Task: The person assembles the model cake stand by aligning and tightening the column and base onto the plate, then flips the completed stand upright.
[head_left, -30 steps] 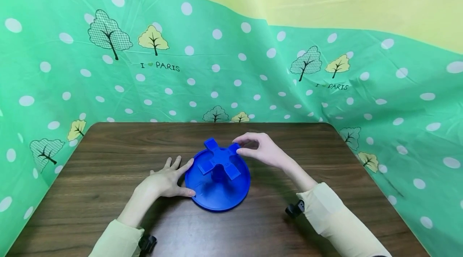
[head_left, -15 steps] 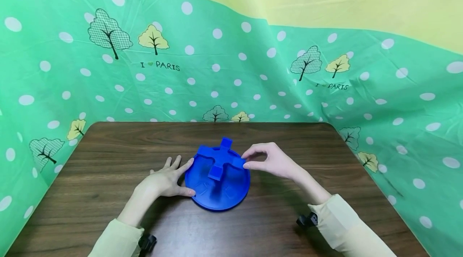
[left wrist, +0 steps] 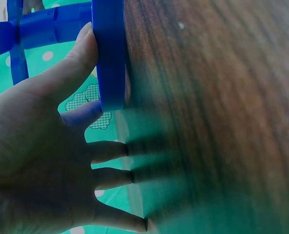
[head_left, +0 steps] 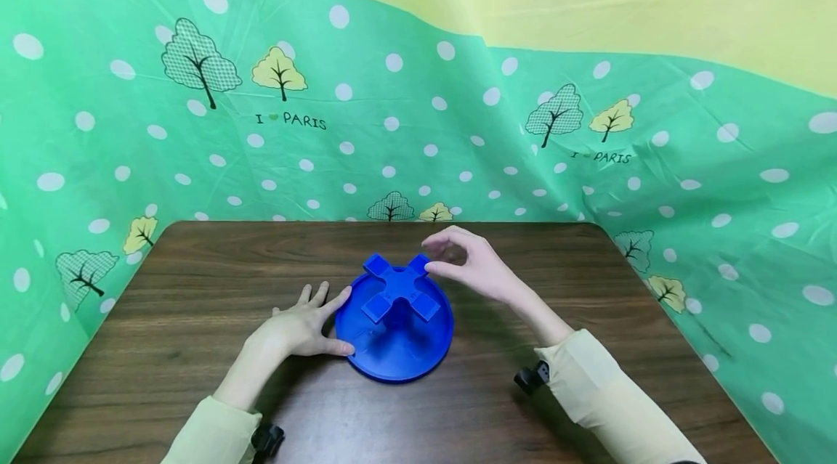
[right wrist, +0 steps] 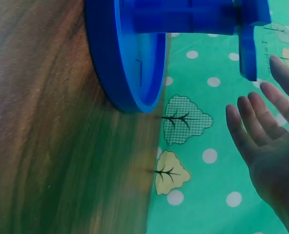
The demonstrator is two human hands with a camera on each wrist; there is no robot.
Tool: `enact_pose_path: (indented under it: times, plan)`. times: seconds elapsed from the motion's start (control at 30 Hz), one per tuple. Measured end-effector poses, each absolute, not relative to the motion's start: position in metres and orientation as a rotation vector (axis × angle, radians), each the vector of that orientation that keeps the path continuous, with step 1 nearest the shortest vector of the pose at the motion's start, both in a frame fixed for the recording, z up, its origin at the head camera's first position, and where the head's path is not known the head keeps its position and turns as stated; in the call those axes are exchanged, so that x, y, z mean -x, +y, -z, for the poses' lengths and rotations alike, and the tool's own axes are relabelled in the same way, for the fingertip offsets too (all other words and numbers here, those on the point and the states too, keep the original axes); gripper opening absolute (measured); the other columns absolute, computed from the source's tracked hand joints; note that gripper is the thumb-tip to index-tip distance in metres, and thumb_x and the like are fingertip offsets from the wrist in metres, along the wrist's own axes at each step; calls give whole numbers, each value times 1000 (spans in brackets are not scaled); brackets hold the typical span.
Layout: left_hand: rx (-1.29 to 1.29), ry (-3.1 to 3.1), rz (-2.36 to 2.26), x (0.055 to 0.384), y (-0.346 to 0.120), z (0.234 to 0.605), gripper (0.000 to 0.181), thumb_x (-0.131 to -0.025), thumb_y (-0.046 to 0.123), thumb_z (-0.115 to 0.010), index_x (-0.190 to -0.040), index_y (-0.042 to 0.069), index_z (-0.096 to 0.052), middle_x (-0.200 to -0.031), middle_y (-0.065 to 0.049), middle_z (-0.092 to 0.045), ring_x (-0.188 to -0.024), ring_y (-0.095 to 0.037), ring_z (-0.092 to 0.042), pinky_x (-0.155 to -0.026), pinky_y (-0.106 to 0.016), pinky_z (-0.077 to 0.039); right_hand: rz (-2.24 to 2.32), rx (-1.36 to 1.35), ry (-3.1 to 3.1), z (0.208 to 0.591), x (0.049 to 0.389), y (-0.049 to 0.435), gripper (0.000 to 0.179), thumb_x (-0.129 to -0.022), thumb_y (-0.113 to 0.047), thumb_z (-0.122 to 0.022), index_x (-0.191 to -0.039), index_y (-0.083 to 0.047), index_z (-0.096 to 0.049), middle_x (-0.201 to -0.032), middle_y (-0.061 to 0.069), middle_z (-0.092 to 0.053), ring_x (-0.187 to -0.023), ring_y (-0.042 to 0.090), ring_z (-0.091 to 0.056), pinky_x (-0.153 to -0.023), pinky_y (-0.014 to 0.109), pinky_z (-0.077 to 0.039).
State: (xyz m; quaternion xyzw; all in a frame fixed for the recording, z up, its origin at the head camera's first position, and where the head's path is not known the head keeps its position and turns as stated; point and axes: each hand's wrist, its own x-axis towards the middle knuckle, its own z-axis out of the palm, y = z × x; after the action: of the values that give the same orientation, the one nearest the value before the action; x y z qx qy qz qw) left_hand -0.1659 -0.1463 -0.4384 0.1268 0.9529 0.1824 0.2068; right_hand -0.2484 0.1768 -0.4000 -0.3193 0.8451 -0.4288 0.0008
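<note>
A blue round plastic base lies flat on the table. On its central post sits a blue cross-shaped top with blocky arm ends. My left hand rests at the base's left side with fingers spread. Its thumb lies on the rim, the index finger touches the edge, and the other fingertips meet the tabletop. Beyond the far right arm of the cross, my right hand hovers with its fingers loosely bent and parted. Its thumb is close to that arm; whether they touch I cannot tell.
The brown wood-grain table has its far edge against a green and yellow cloth printed with trees and dots. Dark wrist devices sit at both light sleeves.
The cross top has turned on its post, while the base stays put. My right hand has moved up and left, and its fingers have parted from the arm. My left hand stays still.
</note>
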Motion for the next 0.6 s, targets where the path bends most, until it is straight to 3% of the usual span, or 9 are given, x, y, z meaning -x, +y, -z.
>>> enact_pose_path:
  times: [0.17, 0.4, 0.6]
  plan:
    - [-347, 2649, -506, 166, -145, 439, 105, -84, 66, -74, -165, 24, -23, -171, -27, -14, -156, -57, -11, -102, -92, -18, 1262, 1026, 2566, 403, 257, 169, 43, -94, -30, -77, -135, -21, -67, -132, 1, -70, -118, 17, -66, -104, 51, -54]
    - [-345, 2642, -502, 167, -144, 438, 105, -84, 65, -74, -165, 23, -23, -171, -27, -14, -156, -56, -11, -103, -91, -18, 1172, 1006, 2560, 404, 259, 166, 28, -93, -34, -78, -120, -29, -74, -118, -9, -76, -114, 17, -68, -100, 38, -56]
    - [-333, 2639, -505, 167, -145, 438, 105, -84, 65, -74, -165, 23, -23, -171, -27, -14, -156, -56, -10, -103, -91, -18, 1167, 1015, 2561, 403, 255, 172, 26, -92, -32, -79, -115, -23, -77, -111, -13, -76, -112, 16, -69, -98, 38, -57]
